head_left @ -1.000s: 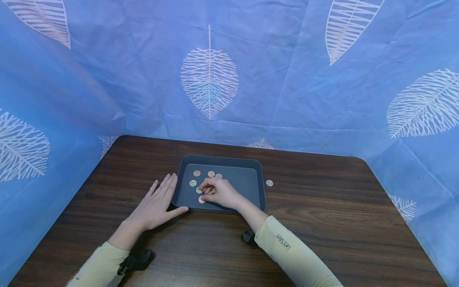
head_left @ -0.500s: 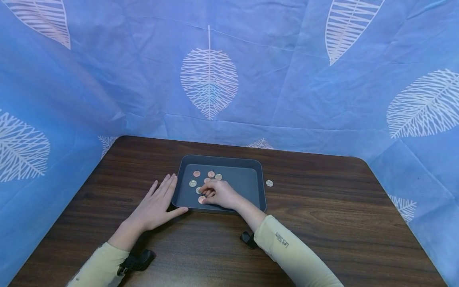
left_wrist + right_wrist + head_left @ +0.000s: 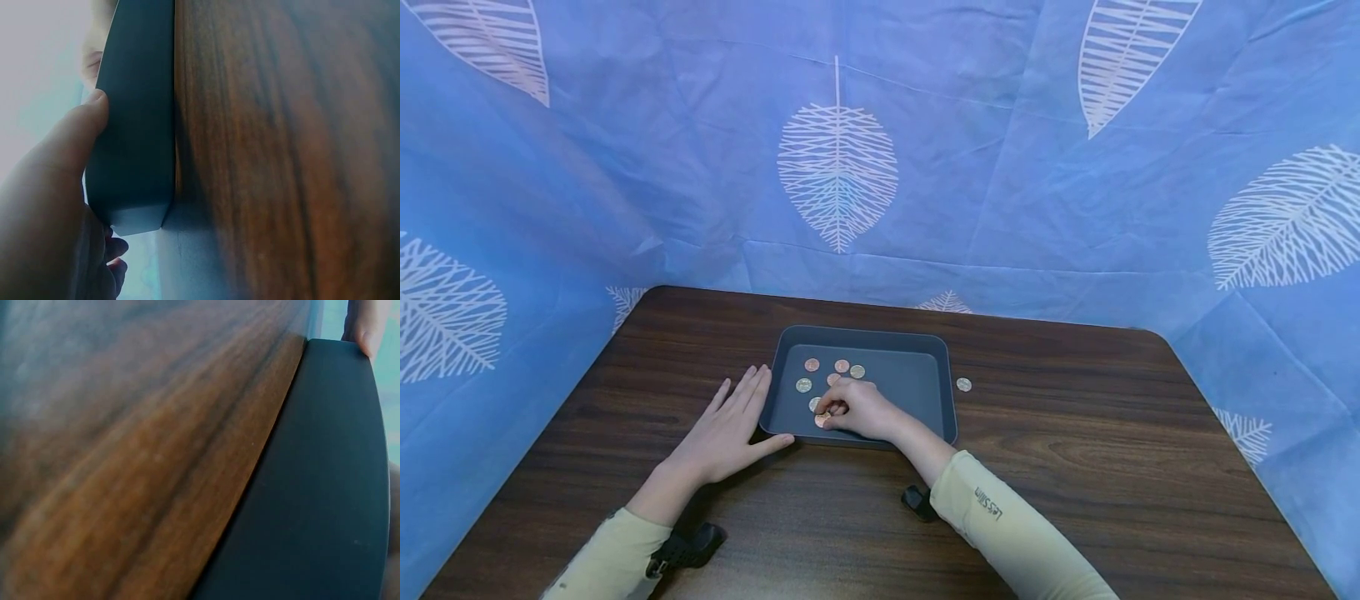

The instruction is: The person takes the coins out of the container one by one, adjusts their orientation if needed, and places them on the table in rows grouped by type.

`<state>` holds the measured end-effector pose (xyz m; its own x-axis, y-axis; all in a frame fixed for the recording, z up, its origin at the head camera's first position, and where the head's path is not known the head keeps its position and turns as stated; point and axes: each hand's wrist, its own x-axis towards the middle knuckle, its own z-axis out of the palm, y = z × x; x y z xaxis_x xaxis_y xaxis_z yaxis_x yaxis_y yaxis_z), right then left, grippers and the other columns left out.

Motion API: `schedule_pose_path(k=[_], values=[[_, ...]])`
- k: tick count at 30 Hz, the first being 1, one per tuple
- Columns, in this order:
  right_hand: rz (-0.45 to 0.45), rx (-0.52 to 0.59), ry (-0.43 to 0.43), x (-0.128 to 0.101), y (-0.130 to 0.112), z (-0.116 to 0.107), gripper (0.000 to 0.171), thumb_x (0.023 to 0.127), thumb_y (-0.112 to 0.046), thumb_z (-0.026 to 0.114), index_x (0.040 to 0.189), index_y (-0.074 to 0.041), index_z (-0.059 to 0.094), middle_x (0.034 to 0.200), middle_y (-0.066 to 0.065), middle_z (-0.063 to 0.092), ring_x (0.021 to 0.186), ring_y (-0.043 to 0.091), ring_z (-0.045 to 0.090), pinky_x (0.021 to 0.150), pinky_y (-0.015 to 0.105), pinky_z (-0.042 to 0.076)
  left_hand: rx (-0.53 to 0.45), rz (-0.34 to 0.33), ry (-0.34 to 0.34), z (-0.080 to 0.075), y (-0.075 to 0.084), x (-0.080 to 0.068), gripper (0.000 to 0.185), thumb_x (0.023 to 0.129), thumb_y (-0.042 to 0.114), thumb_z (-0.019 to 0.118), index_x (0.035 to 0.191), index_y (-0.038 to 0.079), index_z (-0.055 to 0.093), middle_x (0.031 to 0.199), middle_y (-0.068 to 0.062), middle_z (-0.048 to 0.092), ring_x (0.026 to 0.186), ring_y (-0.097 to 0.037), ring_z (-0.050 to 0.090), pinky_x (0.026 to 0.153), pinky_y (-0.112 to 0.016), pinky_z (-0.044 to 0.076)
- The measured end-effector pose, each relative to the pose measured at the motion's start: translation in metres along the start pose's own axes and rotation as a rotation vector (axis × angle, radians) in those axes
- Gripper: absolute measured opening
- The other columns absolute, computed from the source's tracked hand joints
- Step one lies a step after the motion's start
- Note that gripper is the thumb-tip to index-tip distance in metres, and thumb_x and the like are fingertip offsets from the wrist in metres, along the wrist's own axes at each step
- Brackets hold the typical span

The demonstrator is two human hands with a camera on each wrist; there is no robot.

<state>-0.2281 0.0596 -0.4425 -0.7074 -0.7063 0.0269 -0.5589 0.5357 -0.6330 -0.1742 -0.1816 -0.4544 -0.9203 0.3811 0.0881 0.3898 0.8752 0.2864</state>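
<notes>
In the head view, a dark grey rectangular tray [image 3: 917, 400] lies on the table with several copper and silver coins in its left half. Inside it, my right hand [image 3: 861, 408] has its thumb and index finger bent at a copper coin [image 3: 821, 421] near the front wall, pinching at its edges. A silver coin [image 3: 813, 404] lies just behind, beside the index fingertip. My left hand [image 3: 722, 433] is spread with straight fingers along the tray's left side, its thumb at the front left corner. In the left wrist view, that thumb [image 3: 94, 115] rests against the tray wall [image 3: 134, 125].
One silver coin [image 3: 964, 384] lies on the wooden table [image 3: 1075, 433], just right of the tray. Other coins, such as a copper coin [image 3: 812, 365] and a silver coin [image 3: 803, 385], sit farther back in the tray. A blue leaf-patterned cloth [image 3: 970, 192] hangs behind the table.
My right index finger has come down toward the thumb, closing on the front copper coin. The silver coin beside it has slid slightly forward and left. The left hand stays put.
</notes>
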Motion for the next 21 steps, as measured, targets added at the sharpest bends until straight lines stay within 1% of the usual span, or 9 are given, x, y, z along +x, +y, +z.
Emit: schedule_pose_path(k=[7, 11, 14, 21], values=[[-0.003, 0.012, -0.007, 0.0002, -0.0011, 0.0, 0.014, 0.085, -0.009, 0.072, 0.099, -0.008, 0.069, 0.092, 0.001, 0.059, 0.08, 0.008, 0.059, 0.071, 0.018, 0.049, 0.014, 0.003, 0.004, 0.0013, -0.0011, 0.0002, 0.106, 0.083, 0.077, 0.041, 0.153, 0.002, 0.012, 0.157, -0.016, 0.015, 0.145, -0.029, 0.01, 0.114, -0.054, 0.007], [0.007, 0.036, -0.001, 0.0004, -0.0011, 0.0007, 0.015, 0.085, -0.006, 0.072, 0.099, -0.007, 0.066, 0.091, 0.002, 0.057, 0.079, 0.013, 0.058, 0.069, 0.018, 0.048, 0.016, 0.005, 0.006, 0.002, -0.0014, 0.0004, 0.106, 0.083, 0.077, 0.041, 0.153, 0.002, 0.013, 0.157, -0.016, 0.015, 0.145, -0.029, 0.01, 0.114, -0.054, 0.007], [0.0, 0.029, 0.007, 0.0003, -0.0009, 0.0008, 0.015, 0.084, -0.005, 0.072, 0.097, -0.006, 0.064, 0.09, 0.003, 0.055, 0.078, 0.015, 0.056, 0.068, 0.019, 0.046, 0.016, 0.003, 0.007, 0.0029, -0.0017, 0.0007, 0.107, 0.083, 0.077, 0.041, 0.153, 0.002, 0.013, 0.157, -0.016, 0.015, 0.145, -0.029, 0.01, 0.114, -0.054, 0.007], [0.012, -0.021, 0.02, -0.0001, 0.0004, 0.0013, 0.011, 0.084, -0.015, 0.075, 0.09, -0.011, 0.067, 0.086, 0.002, 0.055, 0.074, 0.01, 0.053, 0.067, 0.019, 0.044, 0.017, -0.001, 0.011, 0.0049, -0.0027, 0.0014, 0.107, 0.083, 0.078, 0.04, 0.153, 0.002, 0.012, 0.158, -0.015, 0.014, 0.145, -0.029, 0.009, 0.114, -0.054, 0.007]])
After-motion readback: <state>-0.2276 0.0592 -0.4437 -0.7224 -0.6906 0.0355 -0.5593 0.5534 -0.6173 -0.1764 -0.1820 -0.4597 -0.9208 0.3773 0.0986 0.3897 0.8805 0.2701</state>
